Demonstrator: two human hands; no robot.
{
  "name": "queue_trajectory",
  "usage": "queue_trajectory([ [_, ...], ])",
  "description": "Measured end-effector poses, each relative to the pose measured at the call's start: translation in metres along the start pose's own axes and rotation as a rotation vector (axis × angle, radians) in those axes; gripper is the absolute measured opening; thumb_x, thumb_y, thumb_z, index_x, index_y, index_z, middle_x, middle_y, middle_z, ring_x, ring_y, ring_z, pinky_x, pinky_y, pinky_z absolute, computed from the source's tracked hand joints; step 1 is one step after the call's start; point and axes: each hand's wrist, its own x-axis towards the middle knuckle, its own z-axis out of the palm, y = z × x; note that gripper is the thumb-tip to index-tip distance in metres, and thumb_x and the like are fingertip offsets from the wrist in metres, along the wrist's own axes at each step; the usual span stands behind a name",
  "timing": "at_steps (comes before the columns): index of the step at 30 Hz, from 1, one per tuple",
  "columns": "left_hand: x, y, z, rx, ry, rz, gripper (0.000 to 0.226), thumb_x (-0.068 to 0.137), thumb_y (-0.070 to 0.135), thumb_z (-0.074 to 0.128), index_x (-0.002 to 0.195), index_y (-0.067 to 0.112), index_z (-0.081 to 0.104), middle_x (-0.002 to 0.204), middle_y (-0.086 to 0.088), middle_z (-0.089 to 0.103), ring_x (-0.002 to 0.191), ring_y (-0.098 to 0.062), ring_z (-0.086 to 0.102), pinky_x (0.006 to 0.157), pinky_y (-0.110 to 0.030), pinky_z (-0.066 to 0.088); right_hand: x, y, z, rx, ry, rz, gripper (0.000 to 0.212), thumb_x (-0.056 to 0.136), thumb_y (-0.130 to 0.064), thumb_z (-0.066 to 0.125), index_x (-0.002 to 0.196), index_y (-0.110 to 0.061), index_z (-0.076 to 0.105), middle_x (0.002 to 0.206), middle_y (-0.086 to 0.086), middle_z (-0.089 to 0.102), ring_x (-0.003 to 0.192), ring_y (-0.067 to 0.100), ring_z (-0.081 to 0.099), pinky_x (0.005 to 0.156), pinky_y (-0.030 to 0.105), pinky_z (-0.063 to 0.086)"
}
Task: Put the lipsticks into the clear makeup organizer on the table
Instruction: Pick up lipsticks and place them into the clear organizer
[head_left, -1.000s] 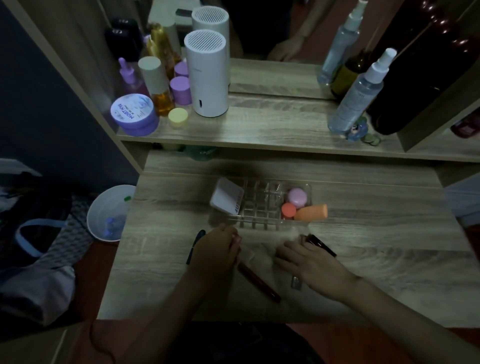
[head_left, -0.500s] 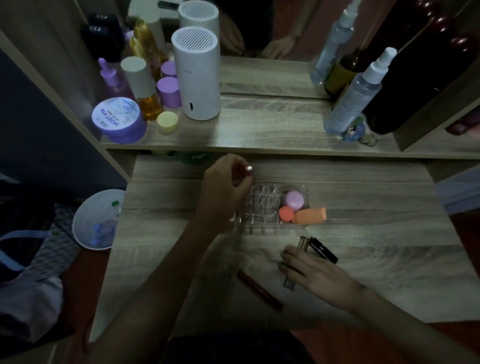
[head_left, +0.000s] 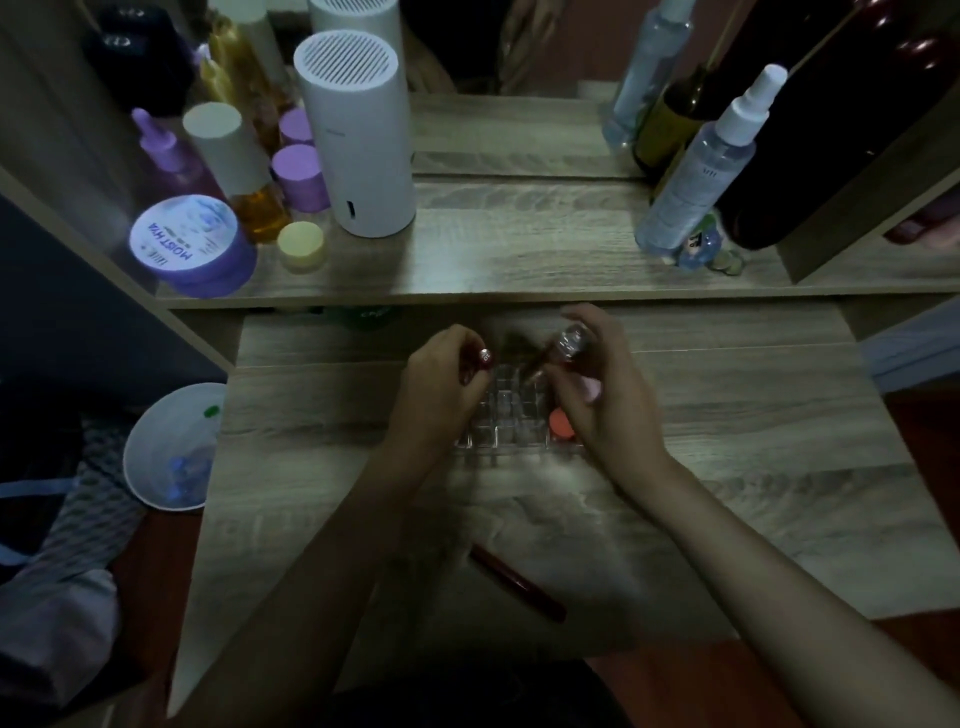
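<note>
The clear makeup organizer (head_left: 511, 423) sits mid-table, largely covered by both hands. My left hand (head_left: 439, 387) is over its left side, closed around a red lipstick (head_left: 483, 359) with a silver end. Above the organizer's right side, my right hand (head_left: 602, 387) grips a lipstick with a clear silvery cap (head_left: 569, 340); motion blurs the lower end. A long dark red lipstick (head_left: 517, 582) lies loose on the table near the front edge. An orange sponge (head_left: 560, 422) and a pink sponge (head_left: 591, 388) show in the organizer under my right hand.
A raised shelf (head_left: 519, 260) behind the organizer holds a white cylinder (head_left: 358, 135), purple jars (head_left: 189, 244), bottles and a spray bottle (head_left: 698, 171). A mirror stands behind it. A white bin (head_left: 171, 447) sits on the floor to the left.
My right hand has lifted a lipstick off the table and come up over the organizer's right side. My left hand, with its lipstick, has stayed over the left side.
</note>
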Motion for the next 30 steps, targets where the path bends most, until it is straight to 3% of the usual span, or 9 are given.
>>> queue_trajectory([
  [3,0.001,-0.005,0.003,0.033,0.011,-0.030,0.018,0.077,0.005,0.067,0.094,0.005,0.061,0.094,-0.014,0.066,0.082,-0.017,0.062,0.075,-0.032,0.055,0.014,0.003,0.017,0.027,-0.053,0.051,0.046,0.084,0.000,0.061,0.126,-0.010,0.046,0.109,0.014,0.064,0.087,0.031,0.067,0.073,0.052,0.057],
  [5,0.001,-0.007,0.004,0.057,0.008,-0.036,0.018,0.078,0.008,0.068,0.094,0.005,0.061,0.094,-0.014,0.066,0.082,-0.018,0.062,0.073,-0.031,0.053,0.017,0.008,0.024,0.008,-0.074,0.057,0.043,0.085,0.001,0.060,0.125,-0.008,0.047,0.109,0.015,0.065,0.087,0.032,0.067,0.072,0.054,0.056],
  [10,0.001,-0.009,0.005,0.071,0.018,-0.045,0.020,0.078,0.010,0.068,0.096,0.005,0.060,0.095,-0.014,0.066,0.080,-0.016,0.060,0.068,-0.026,0.050,0.019,0.012,0.031,-0.014,-0.070,0.005,0.043,0.085,0.000,0.060,0.124,-0.011,0.046,0.109,0.011,0.065,0.088,0.025,0.067,0.070,0.049,0.059],
  [19,0.000,-0.006,0.004,0.067,0.042,-0.051,0.023,0.077,0.009,0.068,0.098,0.003,0.061,0.097,-0.017,0.066,0.086,-0.027,0.065,0.076,-0.036,0.055,0.010,0.024,0.041,-0.098,-0.096,0.001,0.043,0.082,0.002,0.063,0.122,-0.005,0.052,0.107,0.014,0.069,0.090,0.028,0.068,0.074,0.031,0.051],
  [25,-0.010,-0.011,-0.008,0.077,0.048,-0.002,0.037,0.076,0.007,0.070,0.111,0.005,0.058,0.113,-0.015,0.056,0.095,-0.010,0.053,0.081,-0.012,0.039,0.006,0.029,0.050,-0.111,-0.158,0.009,0.042,0.079,0.003,0.065,0.118,-0.004,0.052,0.101,0.016,0.069,0.089,0.031,0.066,0.070,0.028,0.045],
  [30,-0.045,-0.027,-0.030,0.119,0.079,-0.043,0.040,0.079,0.009,0.067,0.117,0.007,0.055,0.124,-0.015,0.049,0.103,-0.008,0.045,0.083,-0.014,0.038,0.003,0.029,0.048,-0.133,-0.164,0.076,0.043,0.079,-0.001,0.065,0.119,-0.005,0.051,0.100,0.017,0.069,0.088,0.033,0.066,0.070,0.031,0.045],
])
